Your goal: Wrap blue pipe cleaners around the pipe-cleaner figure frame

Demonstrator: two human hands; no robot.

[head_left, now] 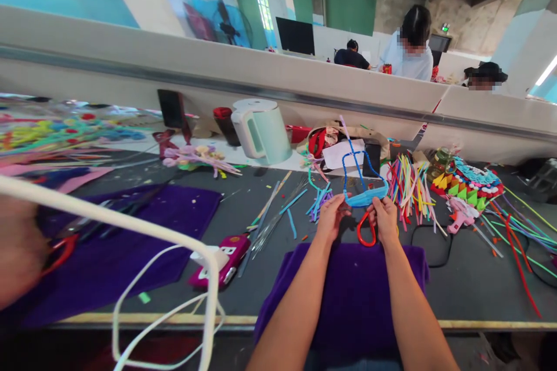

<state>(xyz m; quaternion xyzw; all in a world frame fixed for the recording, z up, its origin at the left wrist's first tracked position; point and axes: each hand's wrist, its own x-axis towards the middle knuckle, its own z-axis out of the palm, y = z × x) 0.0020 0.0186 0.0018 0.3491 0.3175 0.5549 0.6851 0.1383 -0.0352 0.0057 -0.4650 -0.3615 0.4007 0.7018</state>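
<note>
Between my two hands is a blue pipe-cleaner piece (366, 196), with a flat lighter-blue band at the bottom, a blue wire outline above it and an upright stem topped in lilac. My left hand (332, 214) pinches the band's left end. At its right end, my right hand (383, 213) has its fingers closed on the band. A red scissor handle (366, 233) shows just below, beside my right hand; its blades are hidden. Under my forearms lies a folded purple cloth (354, 301).
Cut pipe cleaners (409, 188) lie right of my hands, near a pink glue gun (462, 215). A kettle (263, 130) stands behind. At left are a pink phone (221, 261), a white cable (165, 232) and another person's blurred hand (20, 243).
</note>
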